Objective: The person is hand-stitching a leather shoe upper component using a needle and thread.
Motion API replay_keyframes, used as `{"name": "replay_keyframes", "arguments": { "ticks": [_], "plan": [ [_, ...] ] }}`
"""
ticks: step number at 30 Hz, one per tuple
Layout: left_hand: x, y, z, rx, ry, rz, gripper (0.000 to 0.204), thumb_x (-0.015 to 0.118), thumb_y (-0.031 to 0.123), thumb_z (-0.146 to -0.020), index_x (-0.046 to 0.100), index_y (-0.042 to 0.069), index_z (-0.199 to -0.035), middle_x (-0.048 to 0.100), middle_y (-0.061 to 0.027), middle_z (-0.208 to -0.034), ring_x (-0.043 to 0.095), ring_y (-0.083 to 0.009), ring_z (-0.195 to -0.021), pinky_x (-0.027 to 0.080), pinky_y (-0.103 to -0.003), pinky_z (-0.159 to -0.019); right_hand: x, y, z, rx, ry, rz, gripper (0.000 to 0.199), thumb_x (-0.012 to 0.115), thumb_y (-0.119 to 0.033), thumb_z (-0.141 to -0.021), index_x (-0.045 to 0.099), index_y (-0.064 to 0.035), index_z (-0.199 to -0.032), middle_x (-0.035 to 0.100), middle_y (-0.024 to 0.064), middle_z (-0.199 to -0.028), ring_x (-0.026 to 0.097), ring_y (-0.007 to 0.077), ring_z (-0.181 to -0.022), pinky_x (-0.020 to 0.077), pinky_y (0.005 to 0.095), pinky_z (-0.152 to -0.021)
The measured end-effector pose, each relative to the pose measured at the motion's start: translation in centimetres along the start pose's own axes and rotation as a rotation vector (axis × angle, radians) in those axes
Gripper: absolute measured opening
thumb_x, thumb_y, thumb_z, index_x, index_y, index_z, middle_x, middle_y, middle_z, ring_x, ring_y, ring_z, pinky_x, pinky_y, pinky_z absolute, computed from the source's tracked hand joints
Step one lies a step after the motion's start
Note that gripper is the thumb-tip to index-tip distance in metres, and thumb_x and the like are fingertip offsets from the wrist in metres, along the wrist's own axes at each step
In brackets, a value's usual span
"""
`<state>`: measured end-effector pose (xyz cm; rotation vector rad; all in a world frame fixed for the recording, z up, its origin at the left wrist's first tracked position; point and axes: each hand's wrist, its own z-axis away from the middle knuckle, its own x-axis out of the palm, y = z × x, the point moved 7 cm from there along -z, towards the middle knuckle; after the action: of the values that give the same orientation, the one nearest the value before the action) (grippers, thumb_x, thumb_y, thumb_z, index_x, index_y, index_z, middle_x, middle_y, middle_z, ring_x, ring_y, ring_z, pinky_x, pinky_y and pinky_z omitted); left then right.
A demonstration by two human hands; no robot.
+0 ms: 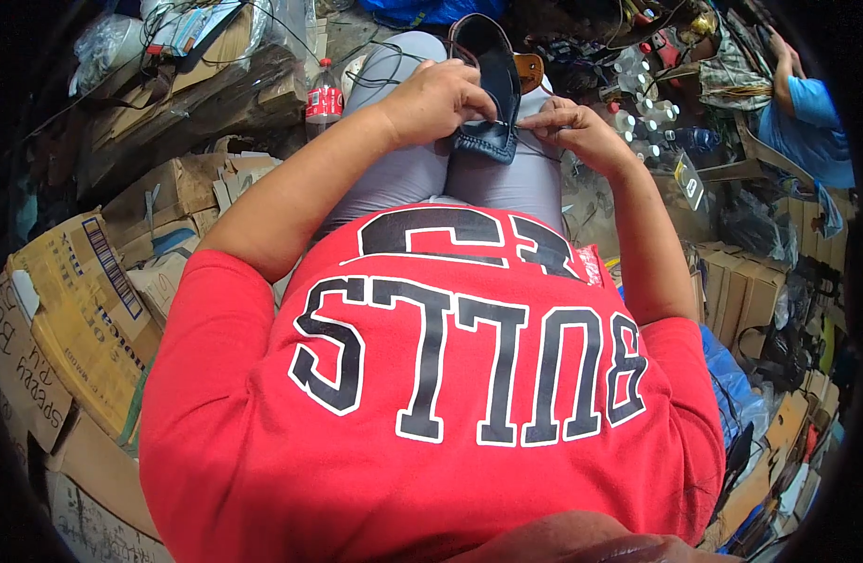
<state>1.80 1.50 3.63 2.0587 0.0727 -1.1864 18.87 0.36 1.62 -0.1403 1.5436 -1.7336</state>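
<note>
Dark shoe [488,147], on lap [389,174]. Left hand [441,98], right hand [574,131]: fingertips bunched at its rim; what they pinch is indistinct.

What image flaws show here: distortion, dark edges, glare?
Head view: strong fisheye bending, black corners, cardboard box curving at left; head view: red shirt brightly lit, without harsh glare; head view: dark shoe softly shiny at the toe, shadowed inside.

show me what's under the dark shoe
Grey trouser legs show below and beside the dark shoe. Its sole, and whatever the shoe directly covers, can't be seen.
</note>
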Motion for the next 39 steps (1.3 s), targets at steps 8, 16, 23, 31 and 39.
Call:
{"name": "replay_keyframes", "arguments": {
  "ticks": [8,16,23,31,39],
  "plan": [
    [-1.2,2.6,0.0,0.025,0.054,-0.221,0.012,0.067,0.014,-0.075,0.069,0.017,-0.087,0.055,-0.0011,-0.078,0.053,-0.0219,-0.085,0.039,-0.037,-0.078,0.6,-0.4,0.7,0.033,0.079,0.045,0.034,0.062,0.0,-0.077,0.069,-0.0142,-0.107,0.049,-0.0013,-0.076,0.048,0.0094,-0.076,0.0425,0.0222,-0.071],
    [0.1,0.5,1.5,-0.387,-0.011,0.08,0.021,0.071,0.019,-0.073,0.069,0.018,-0.094,0.062,-0.0003,-0.077,0.055,-0.0199,-0.084,0.038,-0.037,-0.079,1.2,-0.4,1.0,0.063,0.2,-0.113,0.031,0.064,-0.004,-0.081,0.066,-0.0121,-0.111,0.05,-0.0052,-0.077,0.046,0.0034,-0.072,0.0413,0.0196,-0.066],
    [1.3,0.4,0.6,-0.435,-0.012,0.041,0.019,0.07,0.023,-0.074,0.064,0.017,-0.091,0.062,0.0017,-0.077,0.054,-0.0183,-0.087,0.032,-0.038,-0.083,1.5,-0.3,0.7,0.145,0.204,-0.279,0.03,0.063,-0.003,-0.082,0.064,-0.0084,-0.112,0.049,-0.0085,-0.07,0.044,0.0013,-0.066,0.0382,0.0162,-0.061],
    [1.8,0.0,-1.1,-0.45,-0.218,0.021,0.023,0.07,0.027,-0.074,0.06,0.016,-0.092,0.063,-0.0013,-0.083,0.054,-0.0213,-0.096,0.034,-0.043,-0.083,0.9,-1.9,-0.6,0.141,0.121,-0.095,0.022,0.066,-0.003,-0.08,0.062,-0.0034,-0.101,0.056,-0.0034,-0.072,0.05,0.0041,-0.065,0.0415,0.0193,-0.059],
    [1.6,0.1,-1.3,-0.376,-0.292,0.093,0.019,0.068,0.022,-0.076,0.059,0.007,-0.083,0.062,-0.0085,-0.079,0.059,-0.0267,-0.082,0.046,-0.037,-0.071,1.2,-0.7,-1.7,0.24,0.078,-0.119,0.015,0.071,-0.006,-0.078,0.06,-0.0014,-0.087,0.058,-0.0019,-0.078,0.054,0.0057,-0.076,0.0448,0.0207,-0.07]
  ]
}}
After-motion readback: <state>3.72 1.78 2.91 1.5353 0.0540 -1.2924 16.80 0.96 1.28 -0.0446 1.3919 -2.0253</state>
